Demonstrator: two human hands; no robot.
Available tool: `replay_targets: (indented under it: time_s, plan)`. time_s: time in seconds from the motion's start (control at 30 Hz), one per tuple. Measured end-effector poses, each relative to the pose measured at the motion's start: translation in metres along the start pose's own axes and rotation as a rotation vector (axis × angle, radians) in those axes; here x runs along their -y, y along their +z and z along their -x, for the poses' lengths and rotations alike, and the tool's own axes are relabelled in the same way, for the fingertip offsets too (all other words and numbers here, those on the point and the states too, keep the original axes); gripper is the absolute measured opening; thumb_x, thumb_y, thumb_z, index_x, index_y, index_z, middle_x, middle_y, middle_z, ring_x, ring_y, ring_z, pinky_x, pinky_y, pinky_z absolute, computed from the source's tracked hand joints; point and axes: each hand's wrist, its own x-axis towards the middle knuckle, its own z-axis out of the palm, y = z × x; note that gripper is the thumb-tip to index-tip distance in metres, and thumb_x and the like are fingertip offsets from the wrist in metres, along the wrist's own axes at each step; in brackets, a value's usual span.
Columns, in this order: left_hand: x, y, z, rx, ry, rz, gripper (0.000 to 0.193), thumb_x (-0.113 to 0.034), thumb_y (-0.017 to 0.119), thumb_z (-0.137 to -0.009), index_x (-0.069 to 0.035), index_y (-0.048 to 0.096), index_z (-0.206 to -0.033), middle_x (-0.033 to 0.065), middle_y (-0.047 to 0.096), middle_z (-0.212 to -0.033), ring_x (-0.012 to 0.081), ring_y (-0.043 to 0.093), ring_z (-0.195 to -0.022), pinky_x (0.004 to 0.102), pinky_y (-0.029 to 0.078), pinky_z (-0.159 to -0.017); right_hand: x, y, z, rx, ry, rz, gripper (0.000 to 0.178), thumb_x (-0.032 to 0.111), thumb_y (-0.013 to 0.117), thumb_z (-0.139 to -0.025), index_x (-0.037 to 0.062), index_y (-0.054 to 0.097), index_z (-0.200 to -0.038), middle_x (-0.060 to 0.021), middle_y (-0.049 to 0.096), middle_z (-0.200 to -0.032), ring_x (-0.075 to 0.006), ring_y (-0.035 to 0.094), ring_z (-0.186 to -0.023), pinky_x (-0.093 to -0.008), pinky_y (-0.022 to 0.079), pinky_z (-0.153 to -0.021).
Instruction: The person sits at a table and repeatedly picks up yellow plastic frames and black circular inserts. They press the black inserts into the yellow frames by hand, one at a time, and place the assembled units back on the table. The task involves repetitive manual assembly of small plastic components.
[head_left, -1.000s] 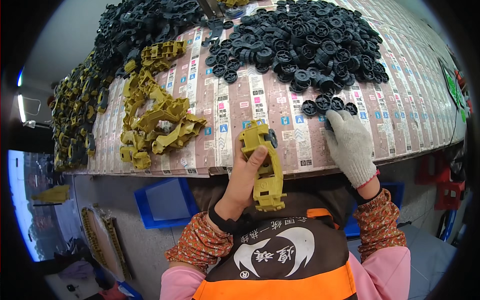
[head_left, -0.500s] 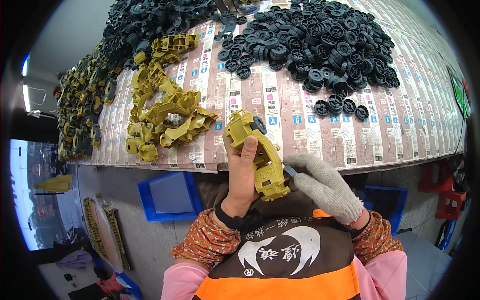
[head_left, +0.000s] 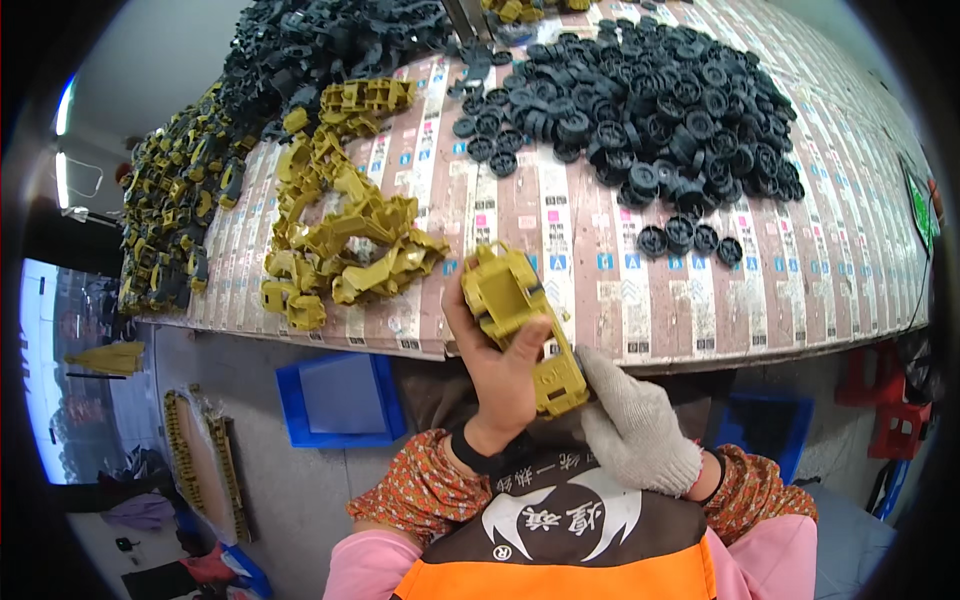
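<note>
My bare left hand is wrapped round a yellow plastic toy truck body, its thumb across the middle. The body is tilted over the table's near edge, its open box-shaped end pointing away from me. A dark bit, perhaps a wheel, shows at the box's right side. On my right hand is a pale knitted glove. Its closed fingers press against the near right side of the truck body, and whatever they pinch is hidden. Loose yellow truck bodies lie left of my hands.
A large heap of dark wheels covers the back of the table, with several strays in front. Dark parts are piled at back left, beside yellow-and-black toy trucks. Below stand blue bins and red stools.
My left hand has turned the truck body so its box faces up more. My right hand has moved lower against its side, and the bluish-grey piece at its fingertips is now out of sight.
</note>
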Motion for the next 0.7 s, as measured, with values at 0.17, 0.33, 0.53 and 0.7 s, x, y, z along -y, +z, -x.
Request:
replay_targets:
  time_s: [0.17,0.33,0.53,0.7]
  plan:
    - [0.006,0.009,0.010,-0.099,0.318,-0.101,0.106,-0.032,0.094,-0.085,-0.006,0.023,-0.160,0.0100,0.040,-0.150,0.0242,0.048,-0.136,0.0409,0.042,-0.116,0.004,-0.002,-0.017,0.015,-0.034,0.050,0.069,0.012,0.068,-0.083,-0.0074,0.048,-0.146,-0.0287,0.069,-0.090,-0.0478,0.071,-0.081,-0.0537,0.058,-0.072]
    - [-0.010,0.016,-0.018,-0.165,0.401,-0.129,0.105,-0.037,0.092,-0.088,-0.007,0.021,-0.160,0.0104,0.039,-0.148,0.0247,0.048,-0.135,0.0418,0.043,-0.116,0.041,-0.027,-0.059,0.199,0.116,0.099,0.082,0.035,0.082,-0.084,-0.0027,0.048,-0.148,-0.0291,0.072,-0.105,-0.0471,0.073,-0.091,-0.0519,0.059,-0.079]
    - [-0.046,0.004,-0.072,0.206,-0.125,0.299,0.086,-0.020,0.066,-0.107,-0.021,0.009,-0.171,0.0119,0.048,-0.151,0.0220,0.056,-0.131,0.0380,0.049,-0.111,0.006,-0.036,-0.147,0.132,0.147,0.004,0.068,0.037,0.082,-0.085,-0.0032,0.055,-0.133,-0.0200,0.074,-0.100,-0.0335,0.076,-0.085,-0.0424,0.060,-0.072]
    - [-0.064,-0.074,-0.093,0.055,-0.013,-0.039,0.054,-0.016,0.062,-0.107,-0.012,0.042,-0.157,0.0045,0.059,-0.136,0.0147,0.061,-0.119,0.0342,0.052,-0.101,0.020,-0.085,-0.255,0.139,0.386,-0.475,0.042,0.040,0.075,-0.095,0.0012,0.064,-0.106,-0.0038,0.065,-0.085,-0.0115,0.065,-0.062,-0.0252,0.050,-0.048]
